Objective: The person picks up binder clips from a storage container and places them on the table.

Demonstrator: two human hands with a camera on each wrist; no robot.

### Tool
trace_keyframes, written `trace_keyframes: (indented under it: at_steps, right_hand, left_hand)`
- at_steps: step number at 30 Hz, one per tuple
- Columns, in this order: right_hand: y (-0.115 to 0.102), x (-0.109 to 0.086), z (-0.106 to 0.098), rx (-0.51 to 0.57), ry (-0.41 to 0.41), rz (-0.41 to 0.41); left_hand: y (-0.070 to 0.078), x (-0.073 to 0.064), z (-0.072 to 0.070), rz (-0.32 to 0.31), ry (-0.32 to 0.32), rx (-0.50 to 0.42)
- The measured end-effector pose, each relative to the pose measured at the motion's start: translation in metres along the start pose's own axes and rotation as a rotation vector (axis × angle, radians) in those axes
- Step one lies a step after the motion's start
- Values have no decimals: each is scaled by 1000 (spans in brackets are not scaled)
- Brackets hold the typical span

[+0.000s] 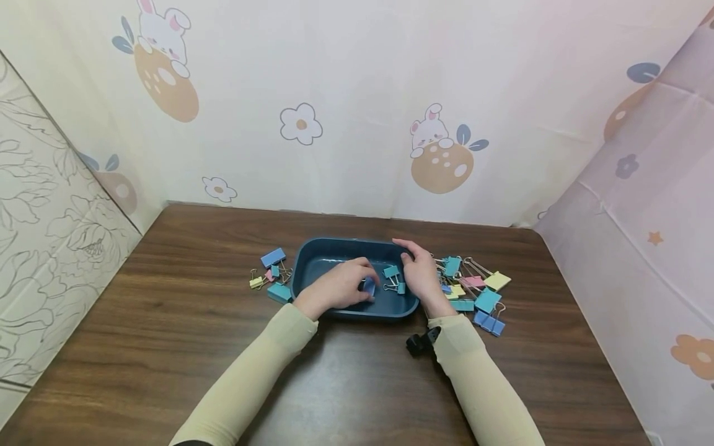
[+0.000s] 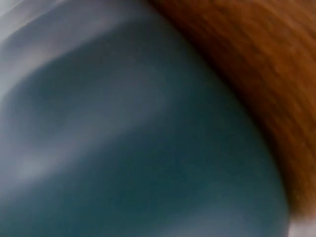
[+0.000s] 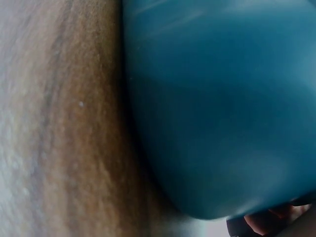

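Note:
A dark blue tray (image 1: 354, 313) sits on the brown table, with its outer wall filling much of both blurred wrist views. My left hand (image 1: 343, 285) reaches inside, thumb and fingers curved around a blue binder clip (image 1: 369, 286) near the tray floor. Just right of it, teal binder clips (image 1: 392, 272) lie in the tray. At the right end my right hand (image 1: 422, 272) rests against the rim, its fingers stretched toward the far corner. Neither hand's fingers on the tray show clearly in the wrist views.
Right of the tray lies a loose pile of teal, yellow, pink and blue binder clips (image 1: 488, 301). A smaller group with a blue binder clip (image 1: 273, 257) lies by the left end. A patterned cloth (image 1: 357, 167) hangs behind the table (image 1: 223, 229).

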State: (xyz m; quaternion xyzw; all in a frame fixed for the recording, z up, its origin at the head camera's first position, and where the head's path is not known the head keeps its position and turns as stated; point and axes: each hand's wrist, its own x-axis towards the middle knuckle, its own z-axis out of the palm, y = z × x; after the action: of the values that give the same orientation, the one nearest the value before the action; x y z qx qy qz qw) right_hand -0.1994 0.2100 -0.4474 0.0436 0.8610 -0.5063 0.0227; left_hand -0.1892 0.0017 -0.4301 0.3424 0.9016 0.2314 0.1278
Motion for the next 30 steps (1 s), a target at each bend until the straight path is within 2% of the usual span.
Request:
trace_keyframes:
  at_steps: [8,15,23,30]
  right_hand:
    - [1,0,-1,-6,-3,30]
    - [3,-1,-1,-15,6,43]
    - [2,-4,-1,-37,29,-19]
    - [1,-3,0,-18,9,-21]
  left_hand:
    - [0,0,-2,2,84,-53]
    - [1,-7,-16,60,209,-113]
    - [-6,-33,-44,79,332,-136]
    - [-31,-60,-62,2,407,-122]
